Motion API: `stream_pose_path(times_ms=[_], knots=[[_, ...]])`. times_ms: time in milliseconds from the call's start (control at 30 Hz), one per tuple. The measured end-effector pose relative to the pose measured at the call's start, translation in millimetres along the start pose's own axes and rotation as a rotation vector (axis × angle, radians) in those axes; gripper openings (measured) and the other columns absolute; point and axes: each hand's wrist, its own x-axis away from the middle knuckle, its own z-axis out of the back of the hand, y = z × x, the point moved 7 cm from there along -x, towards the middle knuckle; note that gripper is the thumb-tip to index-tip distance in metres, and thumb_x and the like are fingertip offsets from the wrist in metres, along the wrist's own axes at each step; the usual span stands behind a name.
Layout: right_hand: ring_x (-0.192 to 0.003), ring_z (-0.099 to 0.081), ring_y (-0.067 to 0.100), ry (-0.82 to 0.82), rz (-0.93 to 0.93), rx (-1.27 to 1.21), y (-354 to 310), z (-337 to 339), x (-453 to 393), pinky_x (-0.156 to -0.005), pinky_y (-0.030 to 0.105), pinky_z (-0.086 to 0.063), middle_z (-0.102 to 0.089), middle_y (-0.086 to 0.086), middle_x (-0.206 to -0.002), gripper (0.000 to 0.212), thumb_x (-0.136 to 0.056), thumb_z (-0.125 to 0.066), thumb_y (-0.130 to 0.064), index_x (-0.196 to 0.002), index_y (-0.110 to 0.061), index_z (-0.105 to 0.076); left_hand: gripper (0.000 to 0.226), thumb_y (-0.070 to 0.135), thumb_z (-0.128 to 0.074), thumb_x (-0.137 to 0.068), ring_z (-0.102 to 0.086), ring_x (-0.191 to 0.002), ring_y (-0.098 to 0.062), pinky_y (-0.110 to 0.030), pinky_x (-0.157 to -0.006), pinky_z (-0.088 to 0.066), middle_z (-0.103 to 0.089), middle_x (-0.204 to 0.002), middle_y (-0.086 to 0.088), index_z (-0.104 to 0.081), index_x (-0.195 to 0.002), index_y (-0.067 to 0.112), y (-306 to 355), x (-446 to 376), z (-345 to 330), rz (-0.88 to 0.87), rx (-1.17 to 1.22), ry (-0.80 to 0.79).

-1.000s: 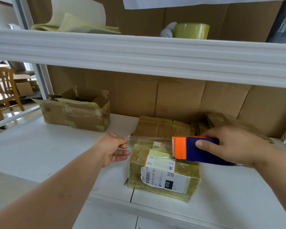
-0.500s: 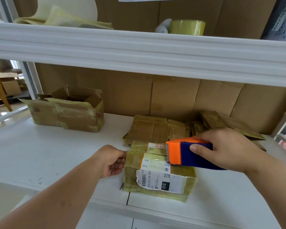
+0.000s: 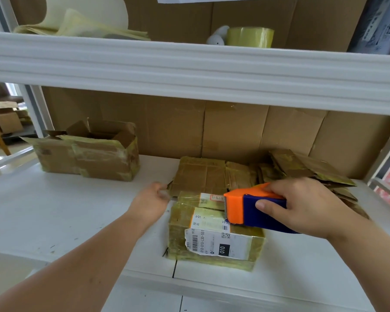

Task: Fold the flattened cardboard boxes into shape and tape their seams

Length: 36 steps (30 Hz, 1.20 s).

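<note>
Packing/stock rm: white metal shelving [image 3: 189,70], reused cartons [image 3: 88,154], spare tape roll [image 3: 250,37].

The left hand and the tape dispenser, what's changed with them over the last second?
The left hand has moved away from the person, from the near left corner of the labelled box to its far left corner, fingers pinched, seemingly on a tape end. The right hand still grips the orange and blue tape dispenser over the box top, barely shifted. The box, the flattened cardboard and the open box stayed put.
</note>
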Motion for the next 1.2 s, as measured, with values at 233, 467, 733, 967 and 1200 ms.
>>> stream_pose_path(times_ms=[233, 467, 733, 967, 1200], knots=[[-0.076, -0.061, 0.006, 0.009, -0.026, -0.032, 5, -4, 4, -0.067, 0.026, -0.054, -0.065, -0.016, -0.086, 0.064, -0.076, -0.023, -0.078, -0.109, -0.035, -0.058, 0.111, 0.086, -0.029, -0.072, 0.017, -0.150, -0.013, -0.042, -0.125, -0.003, 0.019, -0.162, 0.010, 0.017, -0.155, 0.027, 57, 41, -55, -0.496, -0.731, -0.463], [-0.078, -0.060, 0.004, -0.023, -0.103, -0.044, 12, 11, 0, -0.062, 0.020, -0.046, -0.065, -0.016, -0.087, 0.051, -0.087, -0.039, -0.071, -0.114, -0.033, -0.061, 0.136, 0.095, -0.045, -0.056, 0.025, -0.148, -0.012, -0.041, -0.125, -0.001, 0.037, -0.155, 0.014, 0.035, -0.145, 0.032, 43, 33, -62, -0.436, -0.774, -0.398], [-0.075, -0.062, 0.004, -0.040, -0.173, -0.159, 36, 28, -8, -0.067, 0.026, -0.051, -0.068, -0.011, -0.080, 0.039, -0.088, -0.052, -0.066, -0.096, -0.032, -0.069, 0.136, 0.085, -0.063, -0.062, 0.022, -0.147, -0.007, -0.030, -0.120, 0.003, 0.036, -0.154, 0.019, 0.035, -0.144, 0.038, 45, 33, -62, -0.398, -0.681, -0.427], [-0.069, -0.062, 0.014, -0.080, -0.269, -0.123, 103, 32, 21, -0.068, 0.036, -0.049, -0.066, 0.000, -0.070, 0.070, -0.065, -0.040, -0.086, -0.073, -0.022, -0.069, 0.132, 0.089, -0.059, -0.060, 0.021, -0.148, -0.011, -0.039, -0.124, -0.002, 0.039, -0.152, 0.021, 0.035, -0.142, 0.044, 45, 28, -64, -0.355, -0.725, -0.466], [-0.068, -0.058, 0.007, -0.147, -0.262, -0.157, 123, -17, 35, -0.066, 0.027, -0.043, -0.063, -0.004, -0.071, 0.076, -0.065, -0.028, -0.086, -0.079, -0.023, -0.068, 0.119, 0.092, -0.057, -0.060, 0.018, -0.150, -0.013, -0.044, -0.124, -0.011, 0.043, -0.149, 0.022, 0.040, -0.124, 0.065, 45, 31, -66, -0.381, -0.738, -0.479]])
